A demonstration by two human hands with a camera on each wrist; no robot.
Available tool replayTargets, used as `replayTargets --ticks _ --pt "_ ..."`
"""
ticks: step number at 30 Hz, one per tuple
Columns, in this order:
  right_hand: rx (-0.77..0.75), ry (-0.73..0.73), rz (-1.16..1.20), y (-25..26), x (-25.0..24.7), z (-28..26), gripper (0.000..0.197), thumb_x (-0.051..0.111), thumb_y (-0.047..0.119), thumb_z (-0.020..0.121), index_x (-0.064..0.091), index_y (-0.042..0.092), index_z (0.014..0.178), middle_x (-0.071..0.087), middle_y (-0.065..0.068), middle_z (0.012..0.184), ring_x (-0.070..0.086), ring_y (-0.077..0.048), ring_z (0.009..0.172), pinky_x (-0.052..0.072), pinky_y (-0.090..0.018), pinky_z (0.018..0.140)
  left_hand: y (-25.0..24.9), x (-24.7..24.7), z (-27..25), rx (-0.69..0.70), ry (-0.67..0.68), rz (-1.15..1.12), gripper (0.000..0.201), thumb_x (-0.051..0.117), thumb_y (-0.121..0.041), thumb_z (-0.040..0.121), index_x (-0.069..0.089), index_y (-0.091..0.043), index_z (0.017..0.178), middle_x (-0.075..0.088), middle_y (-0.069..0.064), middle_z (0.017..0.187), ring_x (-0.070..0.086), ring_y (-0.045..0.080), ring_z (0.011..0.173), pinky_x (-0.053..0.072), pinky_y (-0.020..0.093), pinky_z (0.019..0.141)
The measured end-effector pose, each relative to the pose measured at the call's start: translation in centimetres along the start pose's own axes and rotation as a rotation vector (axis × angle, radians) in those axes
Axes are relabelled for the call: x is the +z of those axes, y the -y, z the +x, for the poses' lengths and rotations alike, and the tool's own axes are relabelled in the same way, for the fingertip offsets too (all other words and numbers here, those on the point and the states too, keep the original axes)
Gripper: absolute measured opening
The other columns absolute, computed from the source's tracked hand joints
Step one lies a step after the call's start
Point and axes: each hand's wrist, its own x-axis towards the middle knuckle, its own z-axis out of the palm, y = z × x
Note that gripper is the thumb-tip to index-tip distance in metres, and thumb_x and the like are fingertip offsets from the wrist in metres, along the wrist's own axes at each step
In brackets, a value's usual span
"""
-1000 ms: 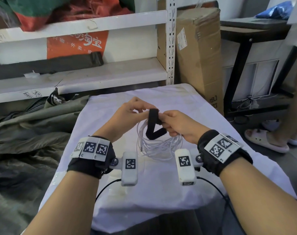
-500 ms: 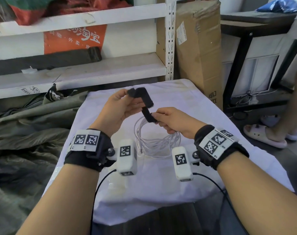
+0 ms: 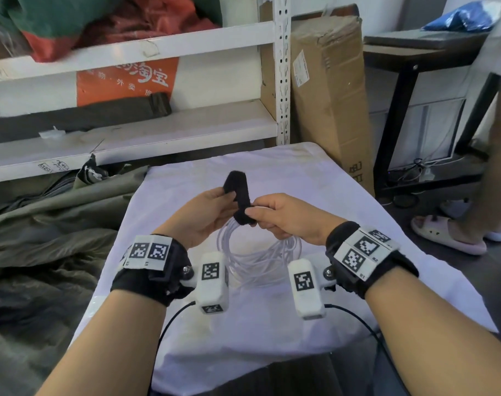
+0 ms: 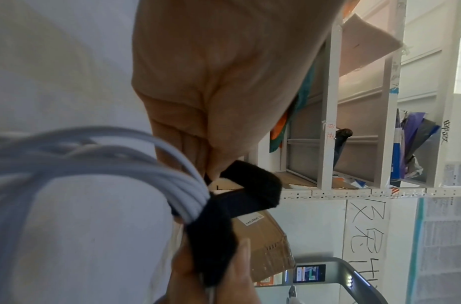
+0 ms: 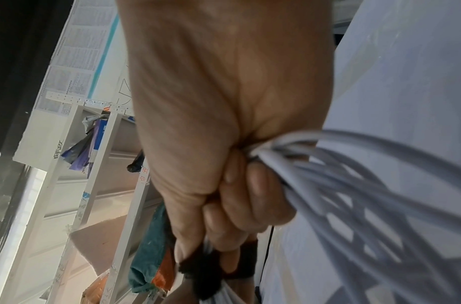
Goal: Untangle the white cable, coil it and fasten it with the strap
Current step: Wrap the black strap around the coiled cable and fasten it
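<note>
The white cable [image 3: 255, 252] hangs in a coil of several loops above the cloth-covered table [image 3: 315, 178]. A black fabric strap [image 3: 239, 195] is wrapped round the top of the bundle, its free end standing up in a loop. My left hand [image 3: 212, 207] pinches that upper end of the strap [image 4: 252, 185]. My right hand [image 3: 275, 214] grips the gathered cable [image 5: 315, 164] together with the strap's lower end [image 5: 206, 269]. In the left wrist view the cable [image 4: 136, 164] runs into the black strap at the bundle's neck.
A white metal shelf [image 3: 146, 132] with bags and an orange sign stands behind the table. A tall cardboard box [image 3: 329, 90] leans at the back right, beside a black desk [image 3: 415, 52]. Olive fabric [image 3: 43, 230] is heaped on the left. Another person's slippered foot [image 3: 443, 232] is at right.
The strap's free end, drawn out up and left half a second ago, has come back toward the bundle and stands as an upright loop. Both hands have closed together again.
</note>
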Motion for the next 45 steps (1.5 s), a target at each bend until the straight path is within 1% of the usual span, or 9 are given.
replayTargets --ticks 6,10,15,20,24,27,31,38,45 --pt "-0.028 -0.073 -0.009 0.0 0.1 0.2 0.018 0.051 0.022 0.097 0.052 0.005 0.089 0.036 0.001 0.058 0.022 -0.009 0.046 0.019 -0.021 0.044 -0.3 0.9 -0.5 -0.039 0.025 0.139 0.029 0.046 -0.015 0.099 0.062 0.003 0.113 0.067 0.023 0.11 0.064 0.026 0.093 0.051 0.034 0.093" --pt "-0.061 -0.122 0.007 -0.2 0.2 0.6 0.019 0.05 0.021 0.098 0.051 0.006 0.087 0.037 -0.002 0.058 0.021 -0.008 0.043 0.018 -0.02 0.041 -0.4 1.1 -0.7 -0.035 0.023 0.15 0.029 0.047 -0.012 0.098 0.059 0.01 0.111 0.065 0.024 0.105 0.061 0.028 0.092 0.05 0.035 0.094" --pt "-0.09 -0.169 0.044 -0.2 0.0 0.8 0.025 0.048 0.023 0.098 0.049 0.01 0.076 0.042 0.011 0.045 0.023 -0.005 0.039 0.02 -0.017 0.039 -0.8 1.5 -0.7 -0.01 0.001 0.051 0.014 0.052 -0.01 0.095 0.053 0.0 0.105 0.068 0.016 0.082 0.068 0.017 0.067 0.056 0.021 0.061" --pt "-0.087 -0.194 0.044 -0.5 0.2 1.1 0.027 0.049 0.026 0.098 0.048 0.013 0.074 0.039 0.01 0.048 0.025 -0.004 0.038 0.023 -0.016 0.038 -0.9 1.5 -0.7 0.002 -0.042 0.025 0.015 0.053 -0.016 0.096 0.053 -0.002 0.099 0.071 0.013 0.078 0.072 0.017 0.068 0.055 0.021 0.057" --pt "-0.089 -0.219 0.022 -0.8 0.2 1.3 0.024 0.049 0.026 0.098 0.051 0.01 0.081 0.039 0.01 0.049 0.026 -0.006 0.039 0.024 -0.017 0.039 -1.2 0.8 -0.7 -0.029 0.006 0.018 0.016 0.053 -0.022 0.096 0.054 -0.006 0.098 0.07 0.015 0.082 0.071 0.029 0.085 0.054 0.028 0.064" --pt "-0.076 -0.264 -0.011 -0.9 0.1 1.3 0.023 0.049 0.026 0.098 0.05 0.011 0.081 0.041 0.006 0.054 0.027 -0.007 0.041 0.026 -0.018 0.04 -1.4 -0.2 -0.7 -0.052 0.071 0.034 0.011 0.059 -0.018 0.092 0.055 -0.01 0.097 0.067 0.018 0.094 0.064 0.032 0.088 0.053 0.036 0.086" --pt "-0.047 -0.288 -0.062 -1.0 0.0 1.4 0.024 0.05 0.028 0.097 0.05 0.012 0.081 0.043 0.003 0.059 0.029 -0.007 0.04 0.027 -0.019 0.041 -1.5 -0.5 -0.8 -0.067 0.18 0.083 0.022 0.061 -0.002 0.088 0.053 -0.012 0.106 0.066 0.023 0.104 0.06 0.029 0.087 0.056 0.026 0.073" --pt "-0.062 -0.313 -0.036 -0.9 -0.2 1.4 0.025 0.048 0.029 0.098 0.051 0.016 0.077 0.041 0.006 0.058 0.03 -0.008 0.043 0.028 -0.02 0.043 -1.2 -0.2 -1.0 -0.001 0.262 0.139 0.057 0.041 0.028 0.079 0.05 -0.014 0.116 0.065 0.022 0.1 0.059 0.026 0.09 0.041 0.03 0.078" --pt "-0.054 -0.317 0.021 -1.1 0.0 1.6 0.022 0.047 0.028 0.098 0.052 0.011 0.085 0.04 0.004 0.058 0.029 -0.007 0.043 0.027 -0.02 0.042 -0.9 0.2 -0.9 0.105 0.221 0.292 0.054 0.062 0.004 0.085 0.049 -0.029 0.127 0.067 0.021 0.109 0.062 0.035 0.106 0.037 0.042 0.106"
